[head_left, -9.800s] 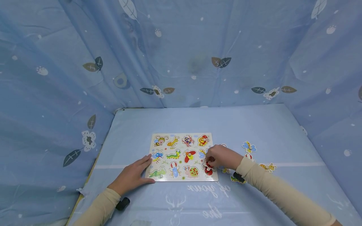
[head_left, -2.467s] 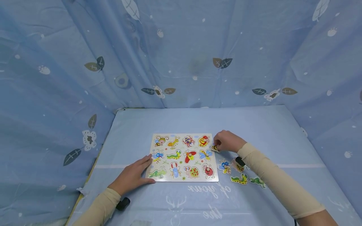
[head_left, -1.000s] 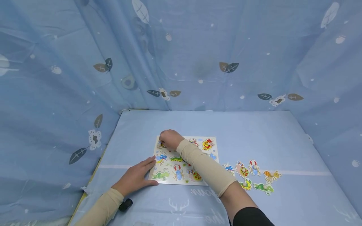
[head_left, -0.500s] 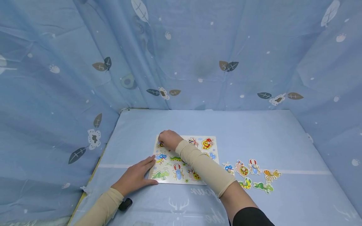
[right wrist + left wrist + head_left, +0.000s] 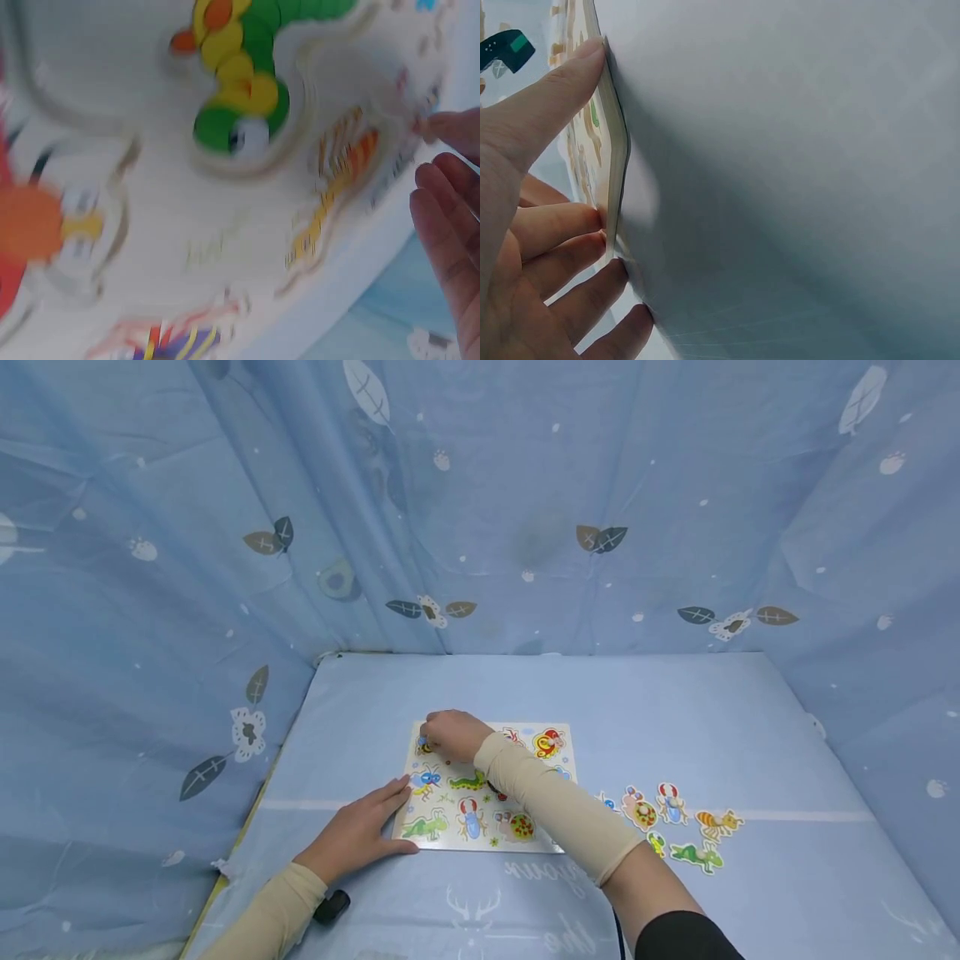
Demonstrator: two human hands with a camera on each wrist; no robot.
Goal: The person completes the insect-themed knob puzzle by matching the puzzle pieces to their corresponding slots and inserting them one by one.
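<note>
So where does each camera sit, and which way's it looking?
Head: on the head, forward and down at the insect puzzle board; left hand and right hand show.
Left wrist: worn there, facing the board's edge; left hand shows.
Right wrist: worn there, facing the board's pictures; right hand, partly.
Shared: head and right wrist both show the green caterpillar picture.

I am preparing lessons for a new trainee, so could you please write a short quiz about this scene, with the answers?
1. True or false: the loose green grasshopper piece lies off the board.
2. Choose one. The left grip touches the board's: (a) far edge, (b) left edge, (c) right edge.
3. Which grip is at the board's far left corner?

Key: 1. True. 2. (b). 3. The right grip.
</note>
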